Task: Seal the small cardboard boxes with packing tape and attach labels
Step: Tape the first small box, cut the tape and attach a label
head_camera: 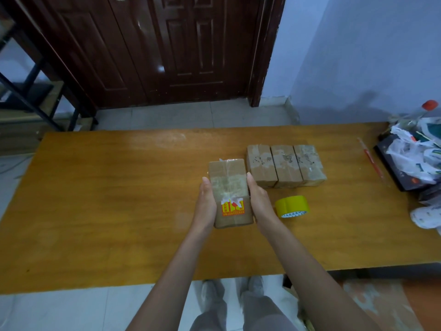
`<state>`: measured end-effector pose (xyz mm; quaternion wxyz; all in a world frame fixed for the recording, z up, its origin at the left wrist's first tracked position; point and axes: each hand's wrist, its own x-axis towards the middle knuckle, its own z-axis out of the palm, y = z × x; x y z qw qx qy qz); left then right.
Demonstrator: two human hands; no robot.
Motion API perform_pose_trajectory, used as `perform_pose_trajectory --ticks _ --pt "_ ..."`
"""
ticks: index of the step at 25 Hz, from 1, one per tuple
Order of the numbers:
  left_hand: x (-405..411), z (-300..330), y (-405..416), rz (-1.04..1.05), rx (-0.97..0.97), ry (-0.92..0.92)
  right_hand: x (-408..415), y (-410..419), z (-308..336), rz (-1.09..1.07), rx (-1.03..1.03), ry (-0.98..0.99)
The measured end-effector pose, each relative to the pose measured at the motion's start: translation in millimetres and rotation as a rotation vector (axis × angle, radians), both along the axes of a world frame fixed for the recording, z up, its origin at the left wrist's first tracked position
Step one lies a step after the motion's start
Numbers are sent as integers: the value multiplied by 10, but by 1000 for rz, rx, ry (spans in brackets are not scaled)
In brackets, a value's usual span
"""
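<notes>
A person's left hand (207,204) and right hand (258,203) clasp a small cardboard box (229,192) by its long sides over the middle of a wooden table (95,199), fingers flat along the cardboard and wrapping beneath. An orange-and-yellow label (233,208) sits near the box's near end under clear tape. Just to the right stands a roll of yellow packing tape (291,206), and beyond it three taped boxes (286,165) lie side by side, touching. Setting this box squarely in line with that row would likely finish the step cleanly. The scribbles on the three boxes are unreadable, the label's print is too small to read, and a heap of plastic bags (415,154) is cut off by the right edge.
</notes>
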<state>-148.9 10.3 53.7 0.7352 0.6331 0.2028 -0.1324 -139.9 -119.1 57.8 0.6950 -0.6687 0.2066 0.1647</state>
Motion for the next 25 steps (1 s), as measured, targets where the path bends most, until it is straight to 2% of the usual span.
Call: perform_pose_trajectory --ticks 3,8,10,14,16,19,21,23,25 --pt "10 -11 9 16 -189 96 -55 34 20 -68 230 -36" --pt "36 -73 50 93 -378 147 -57 126 58 -212 337 -28" --pt "41 -104 40 123 -383 162 -75 118 47 -233 360 -40" --pt "44 -124 27 134 -305 149 -59 96 13 -277 330 -15" --pt "72 -101 11 142 -267 151 -42 78 -29 -250 161 -20" --pt "124 -80 16 216 -69 57 -3 -4 -62 -196 -190 -77" --pt "132 -4 41 277 101 -4 1 -34 -24 -182 -245 -133" --pt "109 27 40 258 218 -46 -17 0 4 -34 -254 -151" --pt "66 34 -4 194 249 -101 -45 67 28 95 -257 -124"
